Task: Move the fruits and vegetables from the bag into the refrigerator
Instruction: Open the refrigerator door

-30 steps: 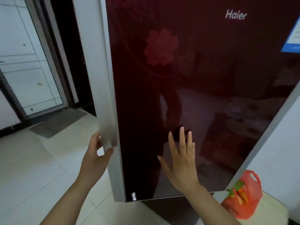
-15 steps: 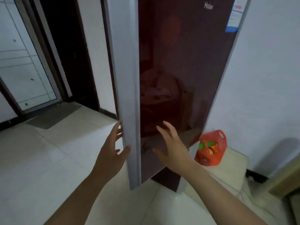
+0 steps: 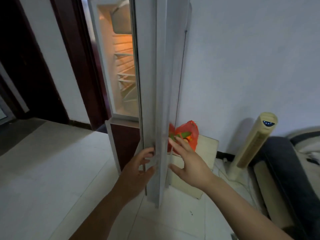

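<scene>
The refrigerator door (image 3: 161,104) stands edge-on to me, swung wide. Behind it the lit refrigerator interior (image 3: 123,66) shows bare white shelves. My left hand (image 3: 138,168) grips the door's lower edge from the left, fingers curled around it. My right hand (image 3: 188,161) is spread flat with fingers apart against the door's right side, holding nothing. A red plastic bag (image 3: 187,134) with green and orange produce sits on a pale low platform (image 3: 207,149) by the wall, just beyond my right fingertips and partly hidden by the door.
A dark red lower refrigerator door (image 3: 124,144) is shut below the open compartment. A cream tower fan (image 3: 251,144) stands right of the platform, with cables on the floor. A dark sofa edge (image 3: 285,170) fills the far right. A dark doorway (image 3: 26,66) is at left.
The door has swung further open, from showing its dark red front to edge-on, revealing the lit interior. Both hands moved with it; the left keeps its hold on the edge.
</scene>
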`<state>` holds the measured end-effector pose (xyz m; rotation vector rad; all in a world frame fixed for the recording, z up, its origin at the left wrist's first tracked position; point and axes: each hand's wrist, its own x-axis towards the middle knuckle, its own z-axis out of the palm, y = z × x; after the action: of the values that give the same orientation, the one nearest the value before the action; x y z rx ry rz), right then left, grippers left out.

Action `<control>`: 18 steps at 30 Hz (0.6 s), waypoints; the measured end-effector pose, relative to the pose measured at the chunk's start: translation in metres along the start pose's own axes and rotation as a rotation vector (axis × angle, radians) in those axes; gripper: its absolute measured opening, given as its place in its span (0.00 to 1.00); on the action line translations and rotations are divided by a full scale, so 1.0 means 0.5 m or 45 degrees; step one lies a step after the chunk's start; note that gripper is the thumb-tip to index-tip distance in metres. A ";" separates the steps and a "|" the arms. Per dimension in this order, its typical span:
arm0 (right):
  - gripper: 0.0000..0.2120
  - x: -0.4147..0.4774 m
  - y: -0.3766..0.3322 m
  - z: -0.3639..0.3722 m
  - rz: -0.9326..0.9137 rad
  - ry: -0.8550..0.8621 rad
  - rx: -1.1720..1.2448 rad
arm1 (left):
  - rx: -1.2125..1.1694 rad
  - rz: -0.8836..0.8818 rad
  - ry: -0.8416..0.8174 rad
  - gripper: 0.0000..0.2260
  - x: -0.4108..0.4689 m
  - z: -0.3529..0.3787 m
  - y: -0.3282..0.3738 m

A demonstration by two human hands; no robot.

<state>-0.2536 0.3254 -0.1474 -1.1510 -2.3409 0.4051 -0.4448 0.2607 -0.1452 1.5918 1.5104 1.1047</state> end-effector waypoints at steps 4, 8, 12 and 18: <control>0.39 -0.055 0.042 -0.042 0.076 -0.013 -0.041 | 0.070 0.074 -0.124 0.23 0.008 0.062 0.025; 0.40 -0.090 0.078 -0.077 0.116 0.007 -0.081 | 0.080 0.078 -0.239 0.24 0.014 0.112 0.044; 0.41 -0.108 0.118 -0.110 0.159 -0.028 -0.096 | 0.112 0.108 -0.208 0.25 0.013 0.162 0.060; 0.38 -0.130 0.184 -0.149 0.124 -0.003 -0.026 | 0.132 0.107 -0.080 0.23 -0.005 0.237 0.097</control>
<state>-0.1189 0.3318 -0.1478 -1.2786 -2.3020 0.4179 -0.3167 0.2629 -0.1512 1.7583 1.4928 1.0260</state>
